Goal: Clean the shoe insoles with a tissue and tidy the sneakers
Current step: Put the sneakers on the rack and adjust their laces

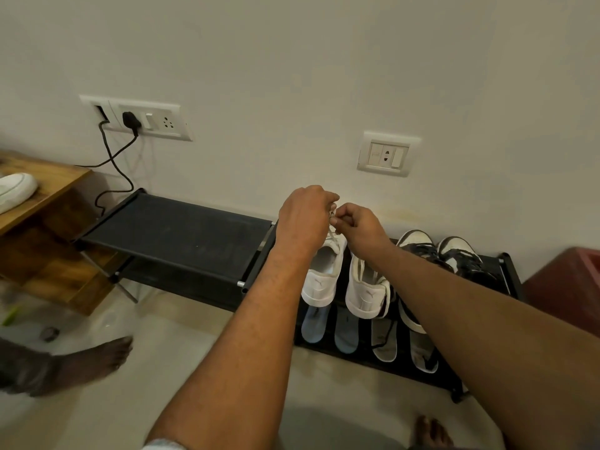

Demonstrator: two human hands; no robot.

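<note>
The left hand (305,216) and the right hand (357,226) meet above the toe end of a white leather sneaker (324,274). Both have curled fingers, and they pinch the white shoelace (333,219) between them. The grip of the left hand is mostly hidden behind its back.

This sneaker stands on the top shelf of a low black metal shoe rack (178,228), with its heel toward the person. Its white partner sneaker (367,287) is just beside it on the right. More to the right stands a pair of black-and-white sneakers (438,251).

On the lower shelf lie two pale blue insoles (313,323) and two grey-white insoles (384,339).

On the left is a wooden table (55,180) with one more white shoe (16,190).
</note>
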